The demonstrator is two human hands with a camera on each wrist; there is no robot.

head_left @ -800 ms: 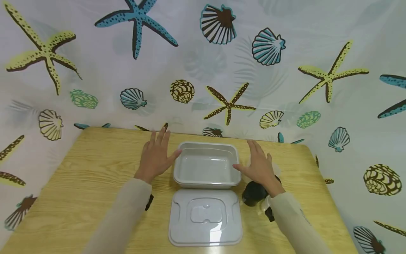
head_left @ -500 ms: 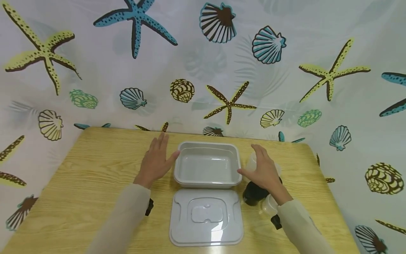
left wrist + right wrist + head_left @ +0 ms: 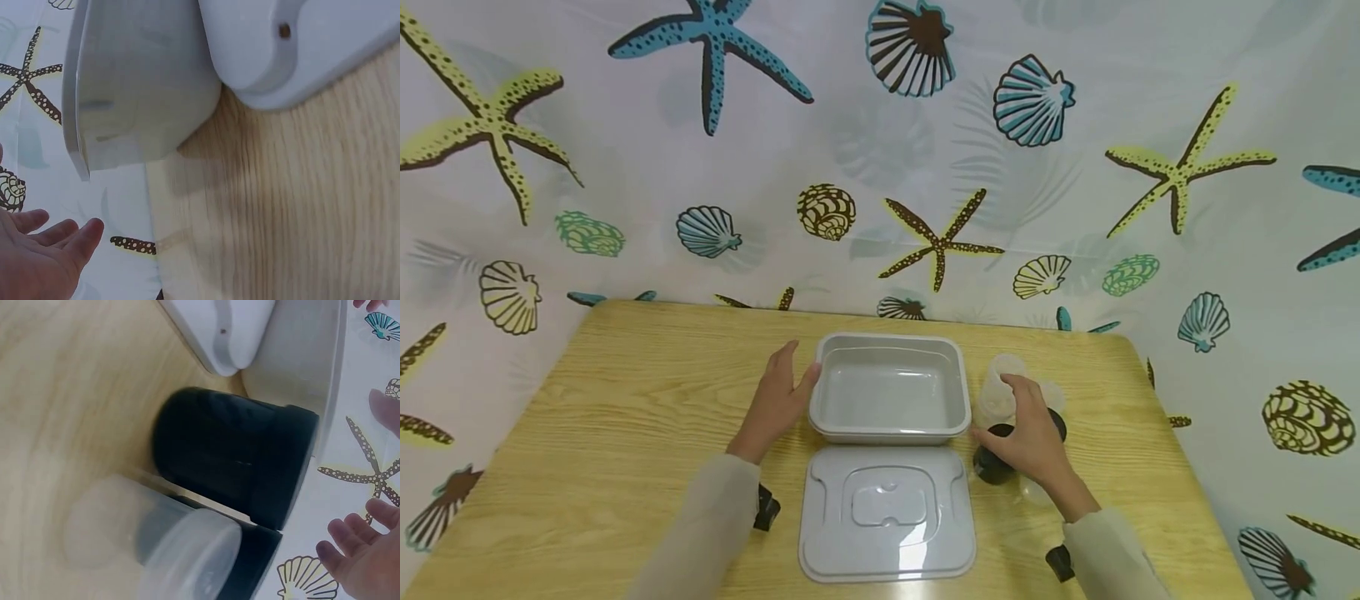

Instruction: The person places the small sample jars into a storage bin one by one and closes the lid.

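A pale grey rectangular box (image 3: 891, 392) stands uncovered near the back of the table, with nothing in it. Its matching lid (image 3: 887, 546) lies flat just in front. Beside the box's left wall is my left hand (image 3: 777, 406), its thumb at the rim in the head view; the left wrist view shows its fingers (image 3: 82, 240) extended and holding nothing. My right hand (image 3: 1033, 435) hovers above a group of jars right of the box, fingers loosely bent and apart. Under it, a black jar (image 3: 231, 453) stands closest to the box, partly hidden in the head view.
Behind the right hand stands a translucent container (image 3: 1002, 383), with another translucent one (image 3: 1051, 395) to its right. A second black jar (image 3: 1059, 423) and a small clear container (image 3: 194, 556) sit nearby. Wooden tabletop (image 3: 625, 433) extends left; a shell-patterned cloth (image 3: 850, 275) hangs behind.
My left hand has drawn back slightly toward me along the box's left side. The right hand has moved from the box's right rim rightward and nearer, over the jars, uncovering the translucent container behind.
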